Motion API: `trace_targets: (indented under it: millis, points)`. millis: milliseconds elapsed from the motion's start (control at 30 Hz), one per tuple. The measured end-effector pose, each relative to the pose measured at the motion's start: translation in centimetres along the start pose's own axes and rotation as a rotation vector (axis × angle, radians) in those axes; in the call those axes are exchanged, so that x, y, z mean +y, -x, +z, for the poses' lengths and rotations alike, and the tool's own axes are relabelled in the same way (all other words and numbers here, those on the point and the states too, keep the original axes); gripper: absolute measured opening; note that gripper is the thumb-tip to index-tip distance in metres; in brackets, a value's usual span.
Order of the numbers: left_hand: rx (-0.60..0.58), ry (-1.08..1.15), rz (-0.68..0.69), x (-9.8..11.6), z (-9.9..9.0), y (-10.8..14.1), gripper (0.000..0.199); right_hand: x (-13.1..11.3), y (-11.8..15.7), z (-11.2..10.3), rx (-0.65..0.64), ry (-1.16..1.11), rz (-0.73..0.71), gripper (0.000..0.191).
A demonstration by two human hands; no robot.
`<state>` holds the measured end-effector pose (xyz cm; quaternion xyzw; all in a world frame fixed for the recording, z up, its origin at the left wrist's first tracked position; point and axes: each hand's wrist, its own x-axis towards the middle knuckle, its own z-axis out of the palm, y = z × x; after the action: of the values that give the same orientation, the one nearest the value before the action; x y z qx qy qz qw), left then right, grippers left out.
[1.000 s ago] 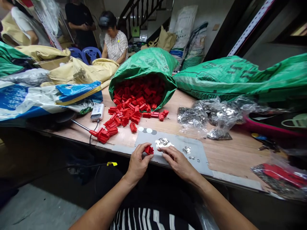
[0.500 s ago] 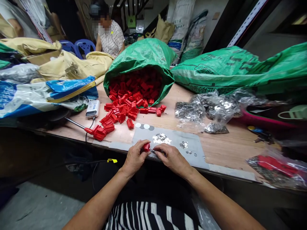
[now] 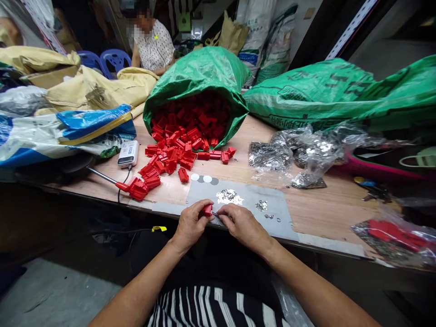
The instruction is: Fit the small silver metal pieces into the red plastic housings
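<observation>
My left hand (image 3: 190, 227) pinches a small red plastic part (image 3: 207, 210) between thumb and fingers, just above the front edge of the table. From the right, my right hand (image 3: 243, 225) grips a thin metal tool (image 3: 215, 213), mostly covered by the fingers. Its tip meets the open side of the red part; whether it reaches inside I cannot tell. Beyond the hands, a grey mat (image 3: 277, 202) bears a heap of shiny flat metal pieces (image 3: 230, 196). A smaller cluster of metal pieces (image 3: 261, 205) lies to its right.
Red parts (image 3: 173, 156) spill from a green woven sack (image 3: 204, 68). Left of them are a white power bank (image 3: 128, 154) with a cable and a metal rod (image 3: 102, 175). Clear bags of metal pieces (image 3: 308, 150) lie right. A person (image 3: 153, 45) sits across the table.
The right hand's fingers have shifted slightly around the tool. The left hand keeps the red part in nearly the same place. The whole view has tilted a little.
</observation>
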<state>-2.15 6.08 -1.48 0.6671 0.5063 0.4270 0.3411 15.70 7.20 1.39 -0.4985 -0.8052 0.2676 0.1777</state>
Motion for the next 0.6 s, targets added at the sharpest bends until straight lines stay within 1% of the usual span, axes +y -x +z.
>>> trace_targets:
  millis: [133, 200, 333, 500, 533, 600]
  points:
    - [-0.001, -0.016, 0.003, 0.0, 0.0, -0.1, 0.034, -1.0, 0.0, 0.5, 0.032, 0.033, 0.061, 0.016]
    - [-0.005, -0.015, 0.005, -0.1, 0.1, -0.1, 0.033, -1.1, 0.2, 0.7, 0.042, 0.038, 0.062, 0.015]
    - [0.013, 0.008, -0.006, 0.2, 0.2, 0.3, 0.031, -0.6, 0.6, 0.6, 0.028, -0.034, 0.021, 0.015]
    - [0.072, 0.076, -0.021, 1.3, 0.2, 1.3, 0.028, 0.2, 1.8, -0.1, 0.062, -0.178, -0.098, 0.022]
    - [0.086, 0.098, -0.029, 1.5, 0.2, 1.5, 0.027, 0.3, 2.1, -0.3, 0.065, -0.190, -0.104, 0.022]
    - [0.105, 0.194, -0.066, 2.0, 0.4, 1.6, 0.029, 0.4, 2.7, -0.6, 0.052, -0.207, -0.068, 0.020]
